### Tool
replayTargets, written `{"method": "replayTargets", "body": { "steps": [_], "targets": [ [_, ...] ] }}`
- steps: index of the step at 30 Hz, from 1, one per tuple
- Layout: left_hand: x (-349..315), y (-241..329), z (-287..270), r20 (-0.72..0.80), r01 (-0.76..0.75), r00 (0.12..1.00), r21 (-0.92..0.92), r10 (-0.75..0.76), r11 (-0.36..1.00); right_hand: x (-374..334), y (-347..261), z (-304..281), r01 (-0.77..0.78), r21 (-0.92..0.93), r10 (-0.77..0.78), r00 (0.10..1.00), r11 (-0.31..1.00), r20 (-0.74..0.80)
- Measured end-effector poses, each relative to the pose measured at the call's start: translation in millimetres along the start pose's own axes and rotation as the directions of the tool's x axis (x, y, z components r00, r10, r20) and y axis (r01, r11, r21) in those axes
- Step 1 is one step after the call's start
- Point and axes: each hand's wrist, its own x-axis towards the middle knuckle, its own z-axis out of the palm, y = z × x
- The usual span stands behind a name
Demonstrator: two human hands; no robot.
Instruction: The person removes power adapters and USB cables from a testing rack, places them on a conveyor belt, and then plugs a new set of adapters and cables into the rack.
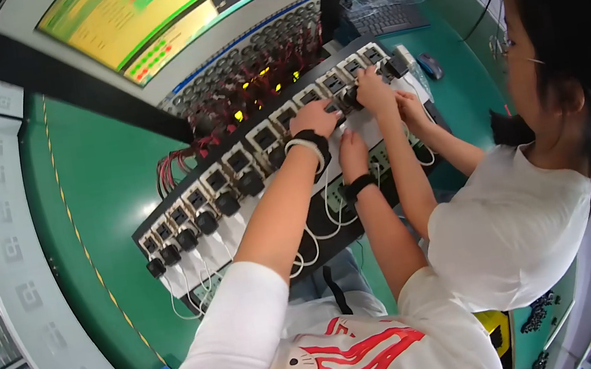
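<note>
**A:** Where is the black adapter being handled?

**B:** The black adapter point(339, 120) is being mostly covered by the fingers of the left hand point(311, 119), just beyond the fingertips of the right hand point(354, 154).

**A:** How are the hands being held?

**B:** The left is being held palm down, fingers curled over the adapter (whether a full grip is being applied cannot be told). The right is being held below it with fingertips bunched; whether anything is being pinched there cannot be told.

**A:** What handling is being assumed?

**B:** A light, stiff, smooth casing is being assumed. The side walls are being recommended as gripping faces, with strain being kept off the flexible white cable point(326, 197) hanging between the forearms.

**A:** Which way is the adapter being pointed?

**B:** Its own axis is being hidden by the left fingers. Left of that hand, plugged adapters point(250, 183) are being seated with bodies projecting from the socket strip point(214, 180) toward the wearer. The strip's long axis is being directed from nearer left of the left hand to farther right, where a co-worker's hand point(375, 92) is being held.
</note>
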Motion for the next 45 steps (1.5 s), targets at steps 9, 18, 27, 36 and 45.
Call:
{"method": "replayTargets", "body": {
  "steps": [9, 18, 27, 36, 45],
  "targets": [
    [-6.8, -7.4, -9.0, 0.044, 0.048, 0.997, 0.164, -0.056, 0.985, 12.1, -4.6, 18.1, -0.339, 0.246, 0.292, 0.934, 0.908, 0.208],
    [-3.8, -12.5, -0.7, 0.048, -0.006, 0.999, 0.129, 0.0, 0.992, 15.0, 18.2, 9.6, -0.067, 0.165, 0.05, 0.993, 0.984, 0.105],
    [0.7, 9.7, 4.7, 0.068, -0.032, 0.997, 0.141, 0.023, 0.99, 33.2, 35.7, 14.2, 0.25, -0.39, -0.353, 0.909, 0.886, -0.221],
    [-63.5, -48.4, -81.6, -0.05, -0.276, 0.946, 0.393, 0.32, 0.877, -88.8, -63.4, -36.7, 0.531, -0.392, -0.541, 0.836, 0.751, 0.094],
    [-194.6, -201.6, -173.9, 0.015, -0.267, 0.958, 0.42, 0.288, 0.867, -127.7, -86.7, 86.6, 0.498, -0.444, -0.302, 0.845, 0.745, 0.442]
  ]
}}
